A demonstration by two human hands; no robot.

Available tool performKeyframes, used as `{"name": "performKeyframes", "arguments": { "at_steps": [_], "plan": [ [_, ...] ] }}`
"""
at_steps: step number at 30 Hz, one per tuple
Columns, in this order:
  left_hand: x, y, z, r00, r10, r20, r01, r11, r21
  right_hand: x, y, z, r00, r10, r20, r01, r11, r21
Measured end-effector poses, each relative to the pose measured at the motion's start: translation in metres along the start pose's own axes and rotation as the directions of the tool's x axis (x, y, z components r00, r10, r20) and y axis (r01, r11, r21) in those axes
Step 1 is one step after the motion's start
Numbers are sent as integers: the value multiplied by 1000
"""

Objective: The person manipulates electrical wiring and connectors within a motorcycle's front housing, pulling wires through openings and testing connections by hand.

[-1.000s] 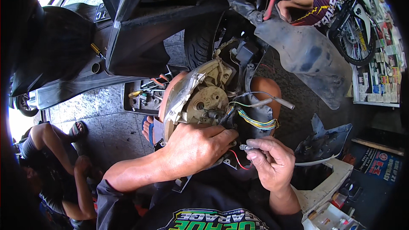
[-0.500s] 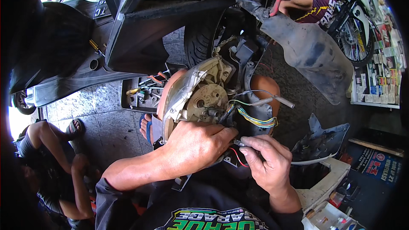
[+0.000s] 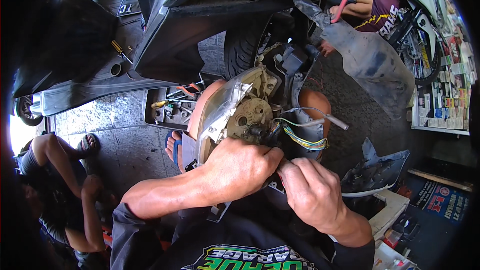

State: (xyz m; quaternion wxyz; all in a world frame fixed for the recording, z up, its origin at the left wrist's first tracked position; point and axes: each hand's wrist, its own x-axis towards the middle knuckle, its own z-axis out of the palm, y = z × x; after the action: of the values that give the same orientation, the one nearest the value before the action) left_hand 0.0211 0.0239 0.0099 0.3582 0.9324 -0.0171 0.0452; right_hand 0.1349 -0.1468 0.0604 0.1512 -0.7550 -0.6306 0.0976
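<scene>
A headlight assembly (image 3: 248,112) with a beige back housing lies across my knees, with a bundle of coloured wires (image 3: 305,141) and grey sleeved leads (image 3: 336,121) at its right. My left hand (image 3: 240,165) is closed at the housing's lower edge; what its fingers hold is hidden. My right hand (image 3: 315,190) is closed right beside it, thumb and fingers pinched at a short red wire, and whatever small piece is between them is covered by the fingers.
A scooter's black body (image 3: 170,40) and tool tray (image 3: 167,100) are ahead. Co-workers sit at lower left (image 3: 60,180) and upper right (image 3: 380,10). A grey panel (image 3: 372,70), a loose panel (image 3: 375,170), a white stand (image 3: 390,205) and a goods display (image 3: 440,100) are on the right.
My right hand has moved in against my left hand, turning so its back shows; the small clear-grey piece it held in view is now hidden. My left hand has shifted slightly upward.
</scene>
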Motion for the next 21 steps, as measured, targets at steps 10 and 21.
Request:
{"name": "performKeyframes", "arguments": {
  "at_steps": [10, 21],
  "plan": [
    [-14, 6, -15, 987, -158, 39, 162, 976, -146, 3, 22, 14, 987, 163, -10, -131, 829, 543],
    [-66, 18, -27, 975, -138, -172, 116, 984, -133, 30, 14, 1, 986, 99, 135, -134, 947, 292]
  ]
}}
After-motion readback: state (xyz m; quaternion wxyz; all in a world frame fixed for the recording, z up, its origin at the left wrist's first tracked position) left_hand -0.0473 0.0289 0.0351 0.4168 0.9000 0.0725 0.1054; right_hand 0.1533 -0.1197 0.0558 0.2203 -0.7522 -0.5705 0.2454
